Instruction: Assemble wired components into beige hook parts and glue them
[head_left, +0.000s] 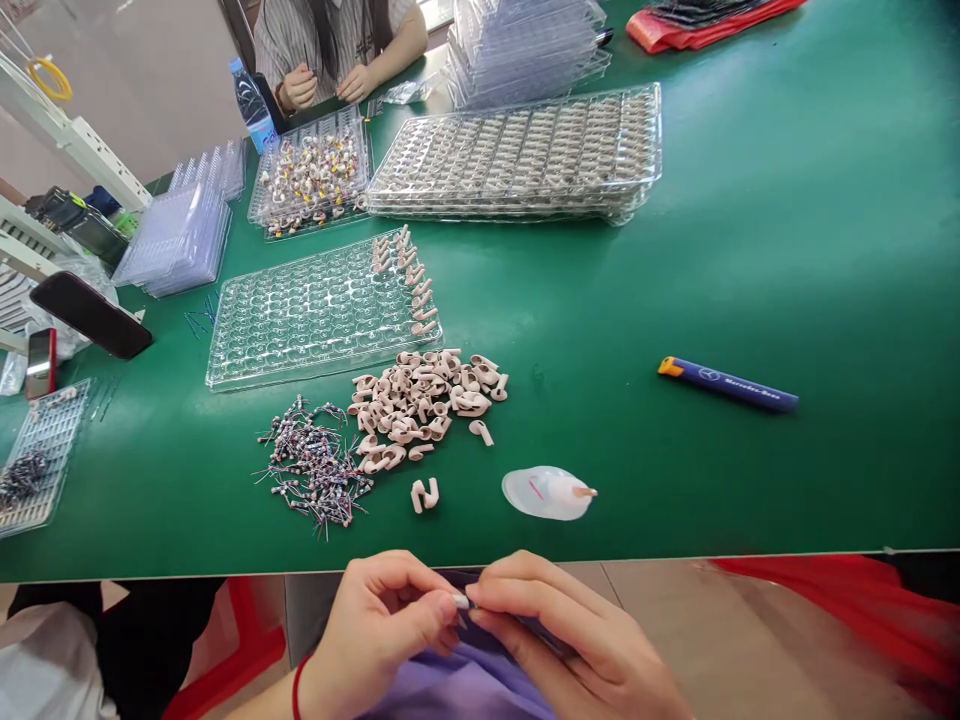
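Observation:
Just below the table's front edge, my left hand (390, 625) pinches a small pale piece, likely an earbud shell (460, 601); only its end shows between thumb and finger. My right hand (559, 630) is closed at that end, its fingertips pressed together beside a tiny dark bit too small to name. On the table ahead lie a heap of beige earbud shells (409, 400) and, to its left, a heap of small wired components (315, 465). Two shells (424, 495) sit apart, nearer me. A translucent squeeze bottle (547, 493) lies on its side to their right.
A clear tray (315, 310) holds shells along its right side. Behind it stand stacked filled trays (517, 150) and a tray of wired parts (311, 180). A blue cutter knife (727, 384) lies right; a phone (91, 314) stands left. A co-worker (337, 55) sits opposite.

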